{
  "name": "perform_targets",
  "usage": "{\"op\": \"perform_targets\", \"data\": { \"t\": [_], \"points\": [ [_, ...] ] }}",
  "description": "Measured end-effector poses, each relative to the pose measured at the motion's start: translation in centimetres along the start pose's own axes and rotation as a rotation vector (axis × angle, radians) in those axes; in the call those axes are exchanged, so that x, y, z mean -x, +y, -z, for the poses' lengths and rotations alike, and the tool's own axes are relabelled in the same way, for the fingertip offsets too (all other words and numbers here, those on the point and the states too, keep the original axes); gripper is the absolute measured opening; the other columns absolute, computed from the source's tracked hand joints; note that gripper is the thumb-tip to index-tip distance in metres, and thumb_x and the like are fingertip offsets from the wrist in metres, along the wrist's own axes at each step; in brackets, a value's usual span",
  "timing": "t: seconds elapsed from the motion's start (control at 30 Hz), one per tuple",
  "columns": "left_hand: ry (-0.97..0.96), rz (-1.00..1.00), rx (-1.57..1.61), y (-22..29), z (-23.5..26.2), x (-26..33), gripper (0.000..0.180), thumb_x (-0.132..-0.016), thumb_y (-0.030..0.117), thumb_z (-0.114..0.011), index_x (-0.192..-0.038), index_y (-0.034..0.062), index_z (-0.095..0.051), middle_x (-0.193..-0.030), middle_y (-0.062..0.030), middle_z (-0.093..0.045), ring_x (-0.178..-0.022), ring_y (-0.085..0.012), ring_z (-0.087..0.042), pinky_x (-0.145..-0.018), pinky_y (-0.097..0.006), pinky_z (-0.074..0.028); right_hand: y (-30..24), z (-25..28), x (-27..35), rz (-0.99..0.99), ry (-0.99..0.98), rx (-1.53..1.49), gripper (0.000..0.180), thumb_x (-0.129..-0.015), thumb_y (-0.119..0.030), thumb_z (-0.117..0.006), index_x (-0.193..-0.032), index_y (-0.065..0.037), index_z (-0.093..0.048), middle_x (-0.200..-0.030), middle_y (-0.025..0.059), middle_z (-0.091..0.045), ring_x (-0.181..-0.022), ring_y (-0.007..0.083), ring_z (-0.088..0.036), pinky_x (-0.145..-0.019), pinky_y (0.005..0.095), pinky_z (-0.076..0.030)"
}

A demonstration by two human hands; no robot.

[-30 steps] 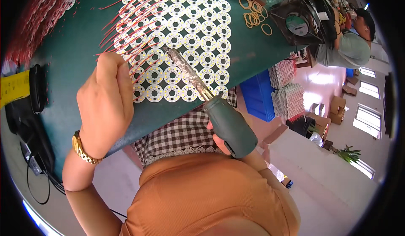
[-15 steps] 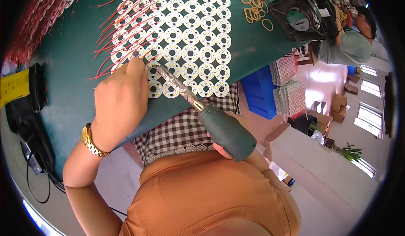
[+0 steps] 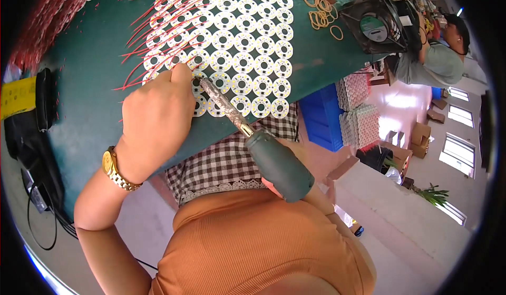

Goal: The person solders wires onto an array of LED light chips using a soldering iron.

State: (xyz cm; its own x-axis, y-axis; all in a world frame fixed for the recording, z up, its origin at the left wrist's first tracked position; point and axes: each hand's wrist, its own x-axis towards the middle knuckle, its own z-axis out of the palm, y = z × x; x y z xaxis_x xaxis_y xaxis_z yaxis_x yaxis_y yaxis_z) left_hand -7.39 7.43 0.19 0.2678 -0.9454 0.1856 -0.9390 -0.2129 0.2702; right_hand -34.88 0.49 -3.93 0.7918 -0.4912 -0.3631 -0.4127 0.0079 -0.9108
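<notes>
My left hand [image 3: 158, 110], with a gold watch [image 3: 109, 163] on its wrist, is closed in a pinch at the near left of a grid of round white LED boards [image 3: 243, 62]. A thin red wire seems to be in its fingertips, which hide most of it. My right hand [image 3: 293, 148], largely behind the dark green handle, grips a soldering iron [image 3: 280, 166]. The iron's tip rests at a board right beside my left fingertips; whether it touches is unclear. Red wires [image 3: 138, 50] fan out leftward from the boards in the left columns.
Rubber bands [image 3: 321, 17] and a square black fan [image 3: 371, 23] are on the green table [image 3: 95, 100]. More wired boards [image 3: 50, 23] lie at far left, above a black and yellow bag [image 3: 26, 105]. A blue crate [image 3: 318, 118] stands right; a person [image 3: 435, 60] sits beyond.
My left hand has moved slightly up and right over the boards. The soldering iron stays near its fingertips, its handle a little further left. The whole view has shifted slightly.
</notes>
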Motion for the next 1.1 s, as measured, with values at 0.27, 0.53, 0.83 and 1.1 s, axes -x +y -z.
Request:
{"op": "perform_targets", "data": {
  "t": [0.27, 0.53, 0.83, 1.1],
  "points": [
    [0.027, -0.020, -0.030, -0.2, -0.5, 0.3, 0.013, -0.091, 0.008, -0.058, -0.083, 0.0039, -0.049, -0.064, -0.0141, -0.057, -0.052, -0.0317, -0.057, -0.047, -0.041, -0.045, -5.9, 0.2, -0.2, -0.306, 0.083, -0.165, 0.022, -0.095, -0.013, -0.059, -0.114, -0.005, -0.064, -0.079, 0.0075, -0.066, -0.057, 0.0087, -0.058, -0.042, 0.0225, -0.042],
    [-0.022, -0.095, 0.003, -1.0, 0.4, -0.1, 0.016, -0.092, 0.012, -0.057, -0.082, 0.0025, -0.051, -0.067, -0.0167, -0.058, -0.059, -0.0353, -0.059, -0.053, -0.043, -0.047, -3.7, 0.4, 1.0, 0.148, 0.311, -0.256, 0.018, -0.084, -0.009, -0.067, -0.102, -0.006, -0.071, -0.078, 0.0054, -0.067, -0.065, 0.0112, -0.059, -0.049, 0.0281, -0.046],
    [0.345, 0.059, 0.056, -10.3, 5.9, -9.8, 0.026, -0.095, 0.024, -0.059, -0.093, -0.0012, -0.057, -0.084, -0.0242, -0.061, -0.082, -0.0421, -0.062, -0.067, -0.049, -0.048, 1.4, 2.3, 2.5, 0.666, 0.371, 0.198, 0.015, -0.077, -0.008, -0.070, -0.092, -0.005, -0.068, -0.078, 0.0052, -0.068, -0.065, 0.0179, -0.065, -0.057, 0.0312, -0.052],
    [0.154, 0.264, -0.331, -14.3, 0.5, -16.9, 0.021, -0.090, 0.021, -0.061, -0.095, 0.0008, -0.063, -0.103, -0.0172, -0.061, -0.094, -0.0376, -0.066, -0.079, -0.049, -0.055, 0.6, 2.4, 0.4, 0.799, 0.365, 0.178, 0.018, -0.075, -0.003, -0.062, -0.093, -0.001, -0.066, -0.073, 0.0073, -0.065, -0.062, 0.0188, -0.062, -0.055, 0.0298, -0.049]
  ]
}}
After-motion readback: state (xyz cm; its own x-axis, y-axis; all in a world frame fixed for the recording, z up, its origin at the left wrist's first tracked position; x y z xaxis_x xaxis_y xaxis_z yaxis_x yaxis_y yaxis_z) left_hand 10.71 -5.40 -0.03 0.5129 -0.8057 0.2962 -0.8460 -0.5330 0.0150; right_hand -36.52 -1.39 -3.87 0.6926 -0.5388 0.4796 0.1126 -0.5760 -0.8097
